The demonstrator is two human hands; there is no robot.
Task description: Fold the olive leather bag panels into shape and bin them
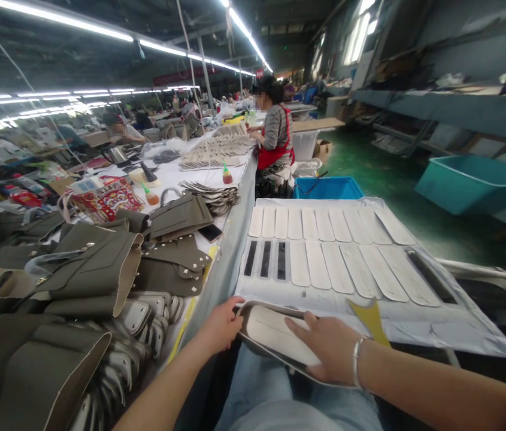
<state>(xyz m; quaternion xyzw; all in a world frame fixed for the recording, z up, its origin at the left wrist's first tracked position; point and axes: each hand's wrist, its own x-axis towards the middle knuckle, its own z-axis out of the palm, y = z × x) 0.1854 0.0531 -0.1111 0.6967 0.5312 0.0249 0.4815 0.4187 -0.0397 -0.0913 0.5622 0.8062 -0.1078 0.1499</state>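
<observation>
Across my lap lies a grey bag piece point(275, 358) with a pale raised rim, its open side facing up. Inside it sits a long white panel with rounded ends point(270, 329). My left hand point(224, 325) is closed on the rim at the piece's left end, thumb along the top. My right hand point(331, 347), with a bracelet at the wrist, rests over the right part of the panel. Its visible fingers are stretched and apart, pressing on the white surface; the palm hides the panel's right end.
Rows of white panels point(333, 263) lie on a cloth-covered board ahead, beside a yellow piece point(372, 320). Grey bags point(86, 269) and stacked parts crowd the table at left. Beyond the board stand a blue bin point(328, 188) and a person in a red apron point(277, 134).
</observation>
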